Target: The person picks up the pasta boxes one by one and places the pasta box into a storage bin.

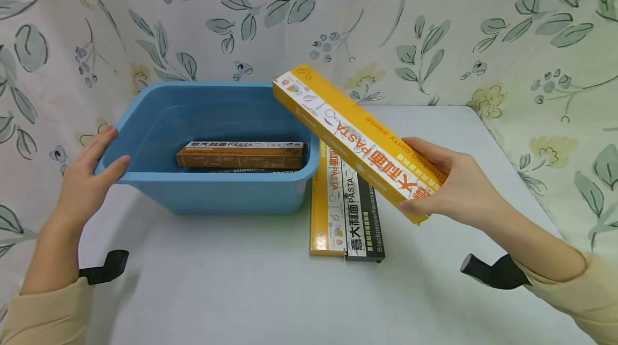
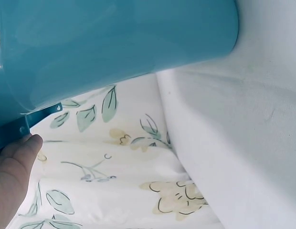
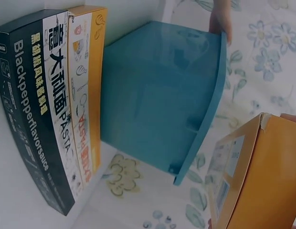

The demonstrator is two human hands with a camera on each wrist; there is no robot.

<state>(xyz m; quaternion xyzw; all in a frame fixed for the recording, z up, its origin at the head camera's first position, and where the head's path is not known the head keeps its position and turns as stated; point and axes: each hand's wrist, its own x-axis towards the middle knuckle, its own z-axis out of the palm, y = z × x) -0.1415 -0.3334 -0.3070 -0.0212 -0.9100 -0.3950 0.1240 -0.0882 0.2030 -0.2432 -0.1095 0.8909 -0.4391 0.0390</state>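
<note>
My right hand (image 1: 451,186) grips the near end of a yellow curry sauce pasta box (image 1: 359,141), held aloft and tilted. Its far end hangs over the right rim of a blue plastic bin (image 1: 232,195). On the bin's left rim rests my left hand (image 1: 92,178), the thumb over the edge and the fingers along the outside. Inside the bin lies a brown pasta box (image 1: 241,158), with a dark box (image 1: 270,170) partly hidden beneath it. Beside the bin, a second yellow pasta box (image 1: 328,227) and a black pepper flavor pasta box (image 1: 364,227) lie side by side.
A white table (image 1: 232,280) carries the bin and boxes. Floral cloth (image 1: 338,28) hangs behind and at both sides. Black wrist mounts (image 1: 108,267) show on both forearms.
</note>
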